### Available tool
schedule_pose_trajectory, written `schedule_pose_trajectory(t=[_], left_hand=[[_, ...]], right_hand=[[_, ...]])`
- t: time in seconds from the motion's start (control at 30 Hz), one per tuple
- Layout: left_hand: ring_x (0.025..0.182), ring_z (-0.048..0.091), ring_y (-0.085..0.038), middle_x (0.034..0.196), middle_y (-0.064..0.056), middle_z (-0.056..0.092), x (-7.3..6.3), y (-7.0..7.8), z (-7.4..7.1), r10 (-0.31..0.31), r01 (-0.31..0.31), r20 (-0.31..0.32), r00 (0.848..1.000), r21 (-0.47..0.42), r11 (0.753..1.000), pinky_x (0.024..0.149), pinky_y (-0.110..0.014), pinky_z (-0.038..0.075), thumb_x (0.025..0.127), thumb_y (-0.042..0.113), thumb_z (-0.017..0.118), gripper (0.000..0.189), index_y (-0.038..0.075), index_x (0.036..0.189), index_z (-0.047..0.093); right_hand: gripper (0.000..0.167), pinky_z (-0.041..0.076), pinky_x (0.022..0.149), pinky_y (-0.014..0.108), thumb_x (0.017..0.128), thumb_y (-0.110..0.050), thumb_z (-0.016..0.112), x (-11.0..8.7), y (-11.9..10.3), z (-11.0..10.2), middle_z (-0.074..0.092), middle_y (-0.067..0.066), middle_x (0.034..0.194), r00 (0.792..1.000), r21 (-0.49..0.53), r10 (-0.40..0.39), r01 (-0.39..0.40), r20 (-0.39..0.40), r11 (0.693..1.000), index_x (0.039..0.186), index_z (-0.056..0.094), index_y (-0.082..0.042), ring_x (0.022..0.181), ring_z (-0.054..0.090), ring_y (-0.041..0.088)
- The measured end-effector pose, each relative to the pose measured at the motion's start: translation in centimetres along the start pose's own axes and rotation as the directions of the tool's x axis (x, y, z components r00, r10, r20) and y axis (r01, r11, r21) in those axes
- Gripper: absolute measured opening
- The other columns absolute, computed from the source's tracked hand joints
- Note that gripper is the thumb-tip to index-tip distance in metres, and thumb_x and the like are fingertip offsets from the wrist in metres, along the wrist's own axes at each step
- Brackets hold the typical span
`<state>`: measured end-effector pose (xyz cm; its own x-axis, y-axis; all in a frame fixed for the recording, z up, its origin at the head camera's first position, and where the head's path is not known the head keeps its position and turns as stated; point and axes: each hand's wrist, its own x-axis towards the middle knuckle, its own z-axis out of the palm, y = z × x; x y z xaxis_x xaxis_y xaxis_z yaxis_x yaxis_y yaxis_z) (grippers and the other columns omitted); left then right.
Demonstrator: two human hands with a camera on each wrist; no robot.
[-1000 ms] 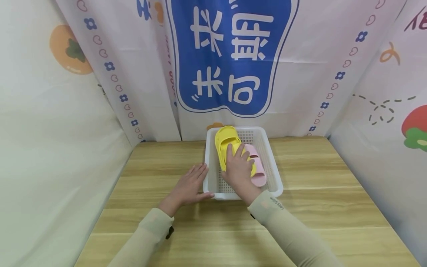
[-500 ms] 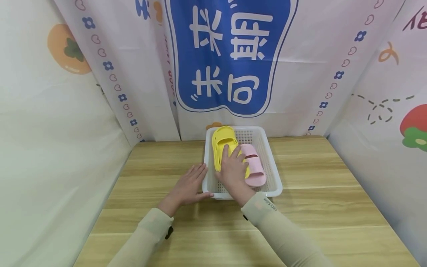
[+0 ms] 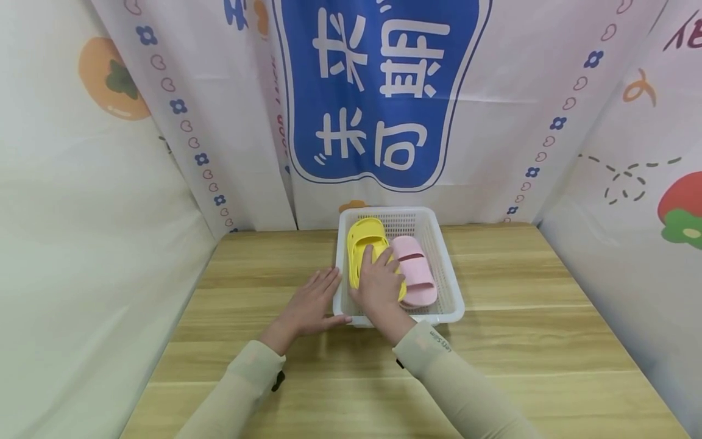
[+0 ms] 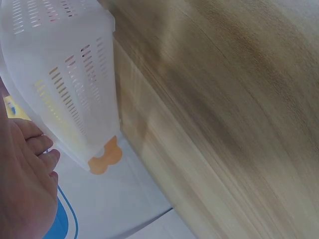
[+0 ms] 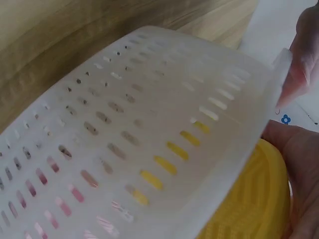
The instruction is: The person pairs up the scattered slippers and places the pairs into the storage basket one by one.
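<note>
A yellow slipper [image 3: 366, 230] lies lengthwise along the left side of a white plastic basket [image 3: 452, 274]. My right hand [image 3: 379, 285] grips it from above, fingers spread over its near half and thumb on its left. In the right wrist view, the slipper's ridged yellow surface [image 5: 244, 209] shows beside the hand, behind the basket's slotted wall [image 5: 164, 104]. To its right in the basket rests a pink slipper [image 3: 418, 272]. My left hand [image 3: 309, 306] rests on the basket's left front corner, fingers along the left rim and thumb on the front rim.
The basket stands at the back of a wooden table [image 3: 515, 341], close to a printed cloth backdrop [image 3: 482, 183]. White cloth walls [image 3: 109, 244] flank the table on both sides.
My right hand has moved left and toward me with the yellow slipper, which no longer overlaps the pink one and lies lower in the basket. The left hand has stayed put.
</note>
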<state>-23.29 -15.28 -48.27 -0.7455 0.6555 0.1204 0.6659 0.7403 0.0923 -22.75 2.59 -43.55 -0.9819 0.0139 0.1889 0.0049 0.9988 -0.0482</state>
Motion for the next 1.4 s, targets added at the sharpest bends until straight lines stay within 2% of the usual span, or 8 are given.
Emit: schedule_pose_trajectory(t=[0.27,0.57,0.83,1.03,1.4], left_hand=[[0.146,0.015,-0.029,0.159,-0.017,0.018,0.1,0.1,0.0,-0.009,0.009,0.009,1.0,-0.01,1.0,0.118,-0.04,0.008,0.087,0.078,0.032,0.103,-0.001,0.152,0.023],[0.146,0.013,-0.027,0.159,-0.015,0.018,0.2,0.0,0.0,-0.019,0.019,0.014,1.0,-0.018,1.0,0.118,-0.038,0.006,0.085,0.081,0.03,0.105,0.0,0.152,0.024],[0.146,0.017,-0.029,0.159,-0.015,0.019,0.4,-0.1,0.3,-0.011,0.011,-0.008,1.0,-0.019,1.0,0.118,-0.04,0.008,0.086,0.079,0.034,0.104,-0.001,0.151,0.026],[0.145,0.018,-0.03,0.158,-0.017,0.022,0.4,-0.1,0.2,0.004,-0.004,-0.027,1.0,-0.014,1.0,0.118,-0.041,0.01,0.086,0.077,0.038,0.103,-0.002,0.15,0.028],[0.145,0.017,-0.03,0.158,-0.017,0.021,0.3,0.0,0.1,-0.006,0.006,0.0,1.0,-0.022,1.0,0.118,-0.04,0.009,0.087,0.076,0.039,0.102,-0.002,0.151,0.026]], right_hand=[[0.103,0.053,0.077,0.055,0.071,-0.055,0.075,0.1,-0.1,0.8,0.037,0.037,0.139,0.999,-0.008,0.037,-0.037,0.035,0.999,0.149,0.031,-0.005,0.111,0.052,0.049],[0.106,0.055,0.071,0.054,0.068,-0.057,0.076,0.1,-0.5,1.2,0.037,0.039,0.137,0.998,-0.018,0.051,-0.05,0.023,0.999,0.149,0.032,-0.004,0.107,0.053,0.049],[0.105,0.056,0.064,0.052,0.069,-0.058,0.075,-0.1,-0.7,1.7,0.038,0.039,0.136,0.999,-0.063,0.053,-0.052,0.01,0.997,0.148,0.034,-0.003,0.106,0.054,0.049],[0.105,0.056,0.068,0.055,0.069,-0.058,0.076,0.0,-0.9,2.1,0.038,0.037,0.138,0.997,-0.075,0.072,-0.069,0.036,0.995,0.148,0.032,-0.004,0.11,0.052,0.05],[0.107,0.054,0.071,0.058,0.07,-0.059,0.076,-0.1,-1.1,2.4,0.036,0.039,0.138,0.994,-0.08,0.084,-0.079,0.072,0.994,0.149,0.031,-0.003,0.11,0.052,0.051]])
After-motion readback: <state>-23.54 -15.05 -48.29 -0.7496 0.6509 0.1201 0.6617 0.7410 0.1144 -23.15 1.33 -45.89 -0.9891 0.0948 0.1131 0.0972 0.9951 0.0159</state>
